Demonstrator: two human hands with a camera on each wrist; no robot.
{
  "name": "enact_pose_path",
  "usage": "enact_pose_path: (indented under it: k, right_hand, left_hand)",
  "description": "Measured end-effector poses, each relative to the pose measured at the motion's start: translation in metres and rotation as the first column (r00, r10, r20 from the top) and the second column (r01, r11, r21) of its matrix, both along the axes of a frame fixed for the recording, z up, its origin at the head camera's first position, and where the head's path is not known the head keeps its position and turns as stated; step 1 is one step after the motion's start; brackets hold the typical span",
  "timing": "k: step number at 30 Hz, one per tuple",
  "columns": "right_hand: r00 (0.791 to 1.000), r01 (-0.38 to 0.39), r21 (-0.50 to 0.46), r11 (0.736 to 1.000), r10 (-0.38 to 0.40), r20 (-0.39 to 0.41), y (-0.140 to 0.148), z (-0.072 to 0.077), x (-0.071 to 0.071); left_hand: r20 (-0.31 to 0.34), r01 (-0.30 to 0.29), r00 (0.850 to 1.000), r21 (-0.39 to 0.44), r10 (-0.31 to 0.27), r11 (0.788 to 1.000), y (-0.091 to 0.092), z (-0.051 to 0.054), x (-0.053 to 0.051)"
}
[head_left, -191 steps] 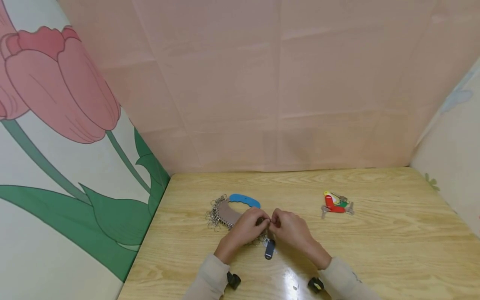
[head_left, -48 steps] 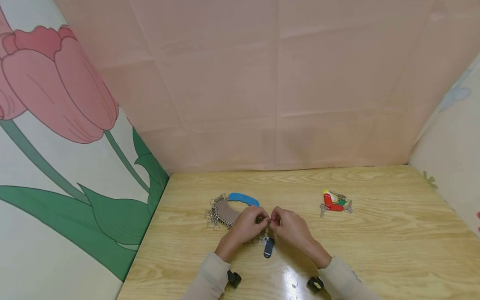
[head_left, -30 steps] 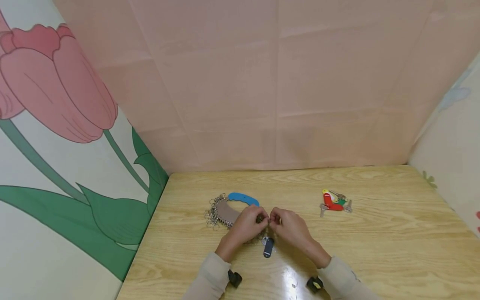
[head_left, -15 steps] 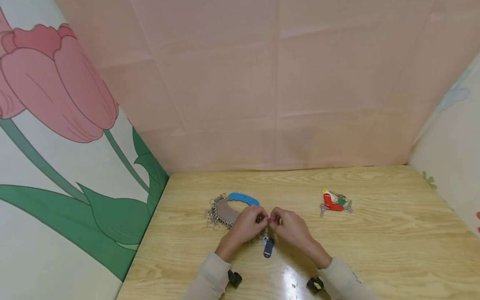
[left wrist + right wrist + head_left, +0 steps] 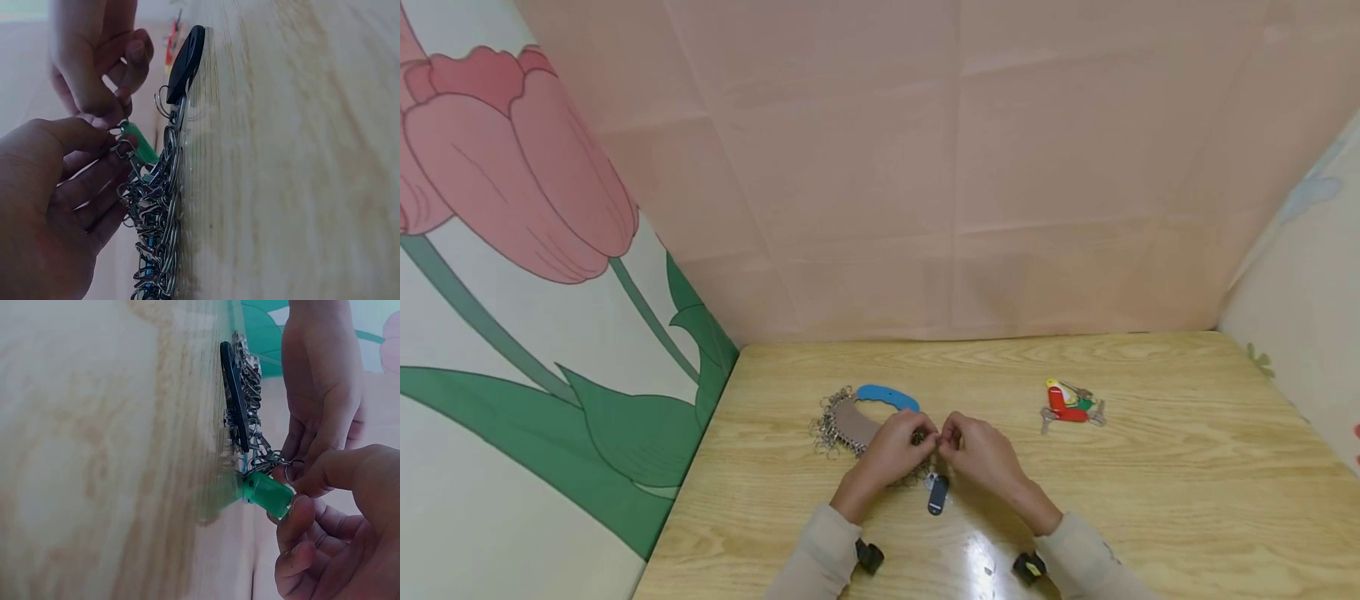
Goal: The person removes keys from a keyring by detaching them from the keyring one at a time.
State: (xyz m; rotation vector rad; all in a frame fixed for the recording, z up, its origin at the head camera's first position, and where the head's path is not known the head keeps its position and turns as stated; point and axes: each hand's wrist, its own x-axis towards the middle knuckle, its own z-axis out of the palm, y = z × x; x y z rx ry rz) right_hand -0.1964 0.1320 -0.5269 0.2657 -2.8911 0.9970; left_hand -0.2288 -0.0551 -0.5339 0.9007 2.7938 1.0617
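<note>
The work looks partway done: a dark, oval plastic tag (image 5: 937,496) hangs at the bunch of silver metal rings (image 5: 153,237) around the brown, crescent-shaped plate with a blue wavy grip (image 5: 853,422), nearer the table's (image 5: 1187,500) left edge, while a cluster of red, yellow and green tags with keys (image 5: 1067,404), toward the far right corner, seems left over. The green plastic tag (image 5: 270,495) is just below the meeting fingertips, the left hand (image 5: 895,450) pinching a ring, the right hand (image 5: 985,457) pinching the tag's end; whether it is threaded cannot be told.
</note>
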Motion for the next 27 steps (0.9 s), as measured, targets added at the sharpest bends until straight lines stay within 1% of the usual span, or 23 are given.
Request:
enact_pose_path:
  k: [4,8,15,27]
  right_hand:
    - [1.0,0.0,0.007,1.0,0.0,-0.002,-0.0005,0.0009,-0.0004]
    - [1.0,-0.006,0.007,1.0,0.006,-0.01,-0.0005,0.0015,-0.0007]
    - [0.998,-0.031,0.027,0.999,0.032,-0.056,-0.0006,0.0009,-0.002]
    - [0.989,-0.088,0.024,0.996,0.09,-0.12,-0.0004,-0.0015,-0.0049]
  left_hand:
    - [0.004,0.003,1.0,0.004,-0.003,1.0,0.0,0.0007,0.0002]
    - [-0.007,0.005,1.0,-0.005,-0.005,1.0,-0.0002,0.0006,0.0006]
    - [-0.004,0.007,1.0,-0.01,-0.007,1.0,-0.0002,0.0005,0.0004]
    - [-0.025,-0.011,1.0,-0.021,0.01,1.0,0.0005,0.0009,0.0006]
